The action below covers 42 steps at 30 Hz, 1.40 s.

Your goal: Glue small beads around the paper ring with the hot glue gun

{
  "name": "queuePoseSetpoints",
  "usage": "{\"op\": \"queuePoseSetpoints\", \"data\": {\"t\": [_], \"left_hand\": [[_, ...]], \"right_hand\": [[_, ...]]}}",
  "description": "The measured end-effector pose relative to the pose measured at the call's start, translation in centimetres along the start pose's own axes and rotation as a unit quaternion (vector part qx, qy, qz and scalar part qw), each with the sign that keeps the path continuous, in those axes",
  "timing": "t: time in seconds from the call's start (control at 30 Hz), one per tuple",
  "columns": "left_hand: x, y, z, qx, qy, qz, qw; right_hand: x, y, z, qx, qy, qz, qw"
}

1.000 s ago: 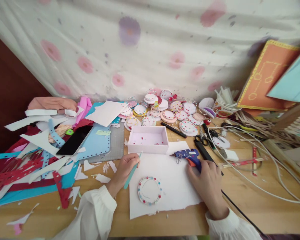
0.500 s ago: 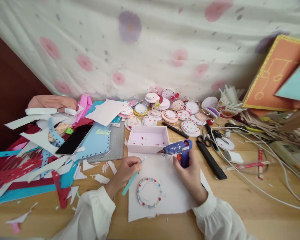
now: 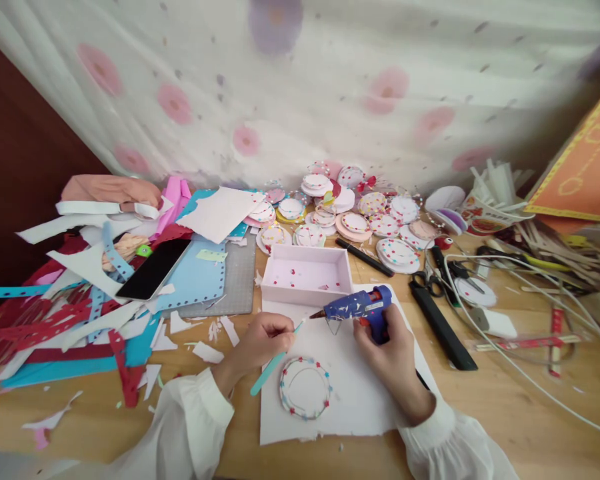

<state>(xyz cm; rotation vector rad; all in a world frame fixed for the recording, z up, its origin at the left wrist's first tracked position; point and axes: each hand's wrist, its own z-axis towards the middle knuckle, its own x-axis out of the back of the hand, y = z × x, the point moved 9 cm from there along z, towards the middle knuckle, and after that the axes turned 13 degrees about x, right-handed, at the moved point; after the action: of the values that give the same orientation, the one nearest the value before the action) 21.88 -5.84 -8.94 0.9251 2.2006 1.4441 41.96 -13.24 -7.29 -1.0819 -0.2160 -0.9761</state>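
Observation:
My left hand (image 3: 259, 345) is closed on a slim teal stick-like tool (image 3: 267, 375), its flat end low and its thin tip up to the right. In my right hand (image 3: 394, 353) is a blue hot glue gun (image 3: 353, 307), fingers wrapped round its grip. The gun's nozzle points left, very close to the tool's tip; whether they touch I cannot tell. Just below both hands, a ring of wire with red, blue and white beads (image 3: 284, 400) lies on a white paper sheet (image 3: 360, 407).
Behind the hands is a pale pink open box (image 3: 275, 292) with a few small red bits. Several beaded round pieces (image 3: 399, 253) crowd the back. Paper scraps (image 3: 125, 367) and a phone (image 3: 153, 270) lie left. Scissors (image 3: 433, 283), a black bar (image 3: 445, 327) and white cables (image 3: 525, 393) lie right.
The glue gun's nozzle and the teal tool's tip have come closer together. The camera view has shifted, so the tabletop things sit slightly differently in the picture. Both hands keep their holds.

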Motion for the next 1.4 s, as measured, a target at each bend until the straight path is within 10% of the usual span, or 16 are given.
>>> {"op": "queuePoseSetpoints", "data": {"t": [1.4], "left_hand": [[-0.23, -0.02, 0.08, -0.031, -0.011, 0.018, 0.999]], "right_hand": [[-0.05, -0.35, -0.05, 0.033, -0.004, -0.007, 0.999]]}}
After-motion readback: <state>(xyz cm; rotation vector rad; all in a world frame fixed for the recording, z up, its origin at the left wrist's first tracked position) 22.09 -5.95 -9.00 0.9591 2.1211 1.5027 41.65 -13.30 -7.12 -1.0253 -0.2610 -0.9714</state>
